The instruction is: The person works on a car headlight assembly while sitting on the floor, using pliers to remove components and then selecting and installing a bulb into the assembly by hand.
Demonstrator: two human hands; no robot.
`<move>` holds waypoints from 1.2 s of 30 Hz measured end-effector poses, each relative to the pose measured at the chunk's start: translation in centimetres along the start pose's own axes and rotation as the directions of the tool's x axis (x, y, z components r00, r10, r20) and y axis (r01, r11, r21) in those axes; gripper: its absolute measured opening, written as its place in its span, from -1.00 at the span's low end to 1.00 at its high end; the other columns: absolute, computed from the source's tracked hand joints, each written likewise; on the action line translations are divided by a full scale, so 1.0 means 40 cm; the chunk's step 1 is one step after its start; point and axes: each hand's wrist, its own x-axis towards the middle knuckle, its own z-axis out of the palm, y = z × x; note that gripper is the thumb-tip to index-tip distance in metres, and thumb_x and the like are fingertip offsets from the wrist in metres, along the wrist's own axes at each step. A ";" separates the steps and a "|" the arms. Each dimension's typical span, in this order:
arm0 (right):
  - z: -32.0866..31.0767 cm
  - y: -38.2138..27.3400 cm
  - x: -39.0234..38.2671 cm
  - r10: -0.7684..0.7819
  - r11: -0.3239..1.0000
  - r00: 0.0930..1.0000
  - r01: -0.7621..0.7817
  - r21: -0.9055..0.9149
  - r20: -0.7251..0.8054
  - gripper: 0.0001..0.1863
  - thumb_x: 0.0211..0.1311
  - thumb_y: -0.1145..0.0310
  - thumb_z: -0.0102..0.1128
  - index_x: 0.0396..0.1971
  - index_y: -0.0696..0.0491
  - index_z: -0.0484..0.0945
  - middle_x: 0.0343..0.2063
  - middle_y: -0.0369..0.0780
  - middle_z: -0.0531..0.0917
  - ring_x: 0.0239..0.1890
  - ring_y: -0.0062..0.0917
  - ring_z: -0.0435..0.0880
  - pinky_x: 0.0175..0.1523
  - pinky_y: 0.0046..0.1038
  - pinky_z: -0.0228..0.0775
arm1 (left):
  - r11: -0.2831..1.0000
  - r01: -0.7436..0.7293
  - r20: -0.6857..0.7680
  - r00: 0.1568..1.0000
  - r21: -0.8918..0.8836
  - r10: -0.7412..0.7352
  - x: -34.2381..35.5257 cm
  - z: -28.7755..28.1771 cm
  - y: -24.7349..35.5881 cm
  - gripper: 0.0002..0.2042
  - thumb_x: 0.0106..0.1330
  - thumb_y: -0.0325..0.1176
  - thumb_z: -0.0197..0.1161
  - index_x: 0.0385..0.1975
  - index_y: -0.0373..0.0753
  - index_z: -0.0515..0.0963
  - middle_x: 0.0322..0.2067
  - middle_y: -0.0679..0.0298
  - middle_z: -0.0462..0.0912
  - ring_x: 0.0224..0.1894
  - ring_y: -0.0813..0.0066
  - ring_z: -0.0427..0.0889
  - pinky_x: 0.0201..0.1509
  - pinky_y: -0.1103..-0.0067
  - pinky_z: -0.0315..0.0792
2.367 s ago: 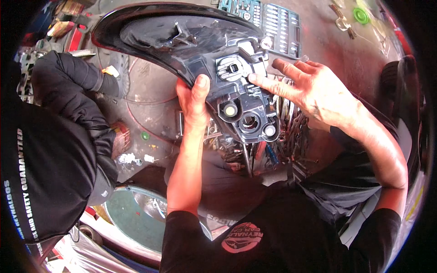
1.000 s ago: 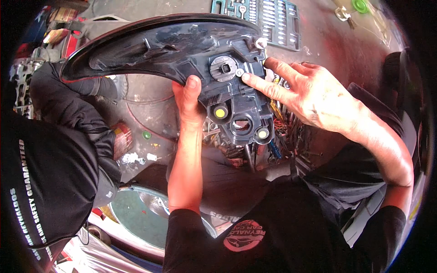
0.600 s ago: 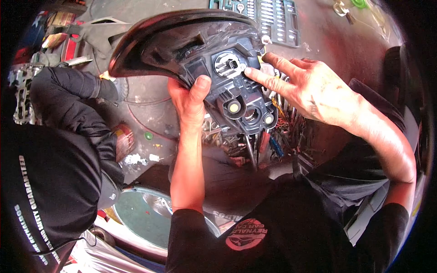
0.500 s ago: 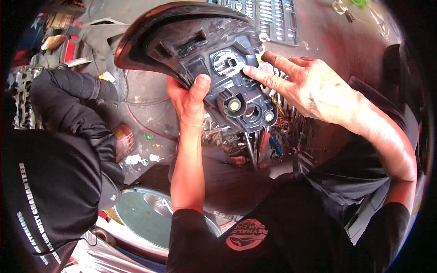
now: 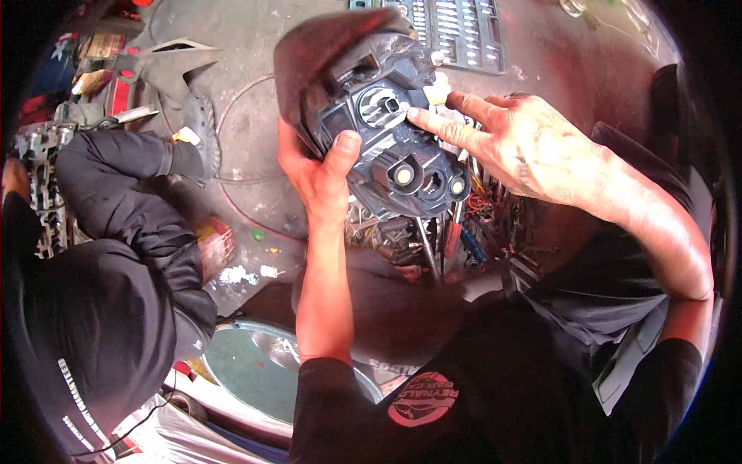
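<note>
A dark car headlight assembly [image 5: 371, 158] is held up in front of me, its back toward me and its curved lens edge at the upper left. My left hand [image 5: 321, 166] grips its left side, thumb over the housing and the fingers hidden behind. On the housing sits a round light-coloured bulb cap [image 5: 381, 107] with a dark connector socket. My right hand [image 5: 533, 151] reaches in from the right with fingers stretched and apart. One fingertip is at the cap's right edge; another is close to a yellowish piece [image 5: 437, 89] at the housing's side.
A socket-set case [image 5: 464, 35] lies on the floor beyond the headlight. Loose tools [image 5: 471, 232] are heaped beneath it. A co-worker in black [image 5: 100, 309] crouches on the left beside a metal engine part [image 5: 54, 178]. A round greenish glass-like panel [image 5: 247, 371] is near my left arm.
The headlight has turned, so its lens edge has swung right and looks shorter. Both hands stay at nearly the same places on it. The co-worker has shifted slightly.
</note>
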 end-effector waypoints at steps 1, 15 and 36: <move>-0.002 0.001 0.000 0.001 1.000 1.000 -0.001 -0.001 -0.004 -0.07 -0.05 0.39 0.47 0.45 -0.06 0.35 0.15 -0.03 0.54 -0.18 -0.24 0.78 -0.13 -0.35 0.72 | 1.000 0.008 -0.007 1.000 0.020 -0.008 -0.002 0.000 0.002 -0.23 0.07 -0.09 0.60 0.22 -0.39 0.42 0.07 0.22 0.57 0.09 0.38 0.57 0.22 0.44 0.43; -0.011 0.000 -0.013 -0.024 0.999 0.998 0.026 0.045 -0.056 -0.18 0.09 0.41 0.39 0.44 -0.06 0.36 0.23 0.02 0.46 -0.15 -0.24 0.78 -0.18 -0.33 0.73 | 0.985 -0.080 -0.028 0.996 0.152 0.085 -0.010 -0.019 -0.004 0.00 -0.13 0.18 0.71 0.24 -0.34 0.41 0.10 0.20 0.55 0.13 0.36 0.59 0.22 0.40 0.49; 0.005 0.001 -0.004 -0.031 0.996 0.999 0.029 -0.084 -0.018 -0.20 0.07 0.43 0.36 0.41 0.03 0.37 0.22 0.03 0.44 -0.11 -0.23 0.77 -0.13 -0.31 0.72 | 0.980 0.158 0.180 0.968 0.119 -0.178 0.032 -0.143 -0.095 0.03 -0.07 -0.02 0.75 0.34 -0.36 0.27 0.14 0.12 0.54 0.15 0.30 0.58 0.23 0.38 0.51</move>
